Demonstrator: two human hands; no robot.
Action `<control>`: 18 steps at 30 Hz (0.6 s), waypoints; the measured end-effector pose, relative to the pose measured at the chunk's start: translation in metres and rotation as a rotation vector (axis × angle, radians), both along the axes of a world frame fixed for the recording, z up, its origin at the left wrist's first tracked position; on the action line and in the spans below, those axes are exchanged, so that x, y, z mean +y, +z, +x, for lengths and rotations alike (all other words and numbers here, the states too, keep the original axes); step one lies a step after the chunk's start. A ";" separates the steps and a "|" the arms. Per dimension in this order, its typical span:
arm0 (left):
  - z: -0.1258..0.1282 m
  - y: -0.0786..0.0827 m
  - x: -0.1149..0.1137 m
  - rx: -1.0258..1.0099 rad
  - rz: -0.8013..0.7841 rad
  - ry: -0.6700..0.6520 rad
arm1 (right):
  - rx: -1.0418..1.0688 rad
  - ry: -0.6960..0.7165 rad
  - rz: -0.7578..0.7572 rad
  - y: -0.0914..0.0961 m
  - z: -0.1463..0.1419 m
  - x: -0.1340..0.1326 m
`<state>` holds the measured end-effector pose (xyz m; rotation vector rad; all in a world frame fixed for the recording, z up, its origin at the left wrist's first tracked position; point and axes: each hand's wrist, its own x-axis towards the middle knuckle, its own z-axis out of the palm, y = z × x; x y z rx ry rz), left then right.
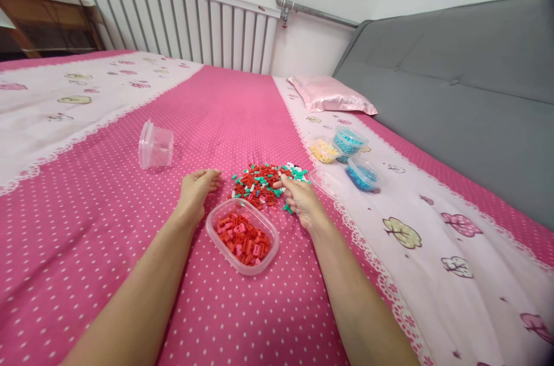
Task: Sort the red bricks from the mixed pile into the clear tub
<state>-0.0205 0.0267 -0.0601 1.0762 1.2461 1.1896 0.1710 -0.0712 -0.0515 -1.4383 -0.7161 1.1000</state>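
Observation:
A heap of small red, green and white bricks point(259, 180) lies on the pink dotted bedsheet. My right hand point(300, 197) rests at the heap's right edge, fingers pinched together on a piece too small to name. My left hand point(197, 190) lies flat on the sheet left of the heap, fingers stretched out and holding nothing. Just in front of the heap, between my forearms, sits a clear plastic tub point(215, 221) with red bricks point(242, 238) in it.
An empty clear tub point(154, 145) lies on its side at the left. Tubs of yellow bricks point(324, 150), teal bricks point(350, 141) and blue bricks point(362, 174) stand at the right. A pink pillow point(331, 94), a grey headboard point(467, 83) and a white radiator point(182, 25) border the bed.

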 end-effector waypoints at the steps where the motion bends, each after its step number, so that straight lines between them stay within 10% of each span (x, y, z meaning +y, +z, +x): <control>1: 0.000 0.000 0.000 0.000 0.000 -0.001 | 0.035 0.011 0.021 0.000 0.000 0.000; 18: -0.001 -0.002 0.001 0.006 0.003 -0.002 | -0.710 0.115 -0.030 -0.021 0.005 0.003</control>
